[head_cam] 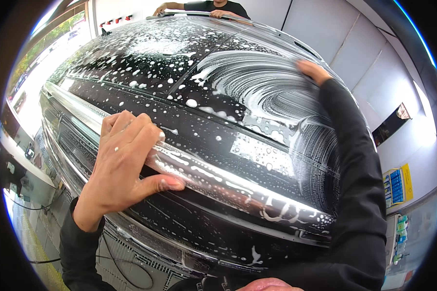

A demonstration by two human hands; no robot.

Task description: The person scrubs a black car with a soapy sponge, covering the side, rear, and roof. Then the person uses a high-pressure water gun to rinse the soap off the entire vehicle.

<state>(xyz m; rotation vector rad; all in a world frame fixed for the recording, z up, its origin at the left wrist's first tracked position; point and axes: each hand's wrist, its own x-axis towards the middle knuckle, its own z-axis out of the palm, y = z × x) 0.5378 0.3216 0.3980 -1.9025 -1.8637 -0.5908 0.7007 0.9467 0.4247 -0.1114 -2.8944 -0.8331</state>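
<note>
Before me is the wet black roof of a car (145,78), spotted with white soap foam. My left hand (127,160) grips the silver roof rail (218,174) along the near side, fingers over the top and thumb below. My right hand (313,71), blurred, reaches far across to the right part of the roof. Whether it holds a cloth or sponge against the surface cannot be made out. Curved streaks of smeared foam (247,69) spread beside it over the dark glass panel. Thicker foam clumps (191,103) lie along the panel's near edge.
A co-worker's hand (218,14) rests at the roof's far side. A black antenna fin (105,32) stands at the rear left. A dark hose (125,274) loops over the grated floor (131,251) below. White wall panels (327,32) rise beyond the car.
</note>
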